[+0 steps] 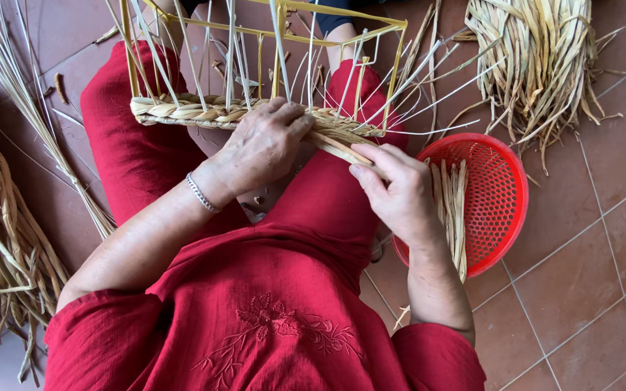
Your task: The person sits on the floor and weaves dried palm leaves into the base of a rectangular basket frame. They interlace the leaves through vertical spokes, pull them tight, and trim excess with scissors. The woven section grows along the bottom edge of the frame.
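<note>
Woven band (204, 111) of plaited dried fibre runs along the bottom edge of a yellow wire frame (269, 29), resting across the person's lap, approx. centre-top of view. Thin pale upright strands (233, 58) rise from it between the wires.

Handling, judged: the band looks light, dry, springy; plaited part fairly firm, loose ends soft and prob. brittle if bent sharp. Frame is rigid, so best hold is on the woven rim itself w/ the frame behind as backing, not on the thin uprights, which would flex or snap.

Left hand (259, 148) is curled down over the rim, fingers closed onto the band near its middle, pinning it. Right hand (396, 192), at 4 o'clock from the left, pinches the free flat fibre strip (338, 148) that leads out of the weave; thumb and fingers together on it, strip taut-ish.

Outward: red plastic basket (498, 195) at 3 o'clock, just beside the right hand, w/ short cut fibre pieces (451, 203) inside. Big fibre bundle (537, 65) at 1–2 o'clock on the tiled floor (603, 253). More dried stalks (1, 217) at 9 o'clock. Red garment (255, 311) fills 6 o'clock; bracelet (202, 193) on left wrist.
</note>
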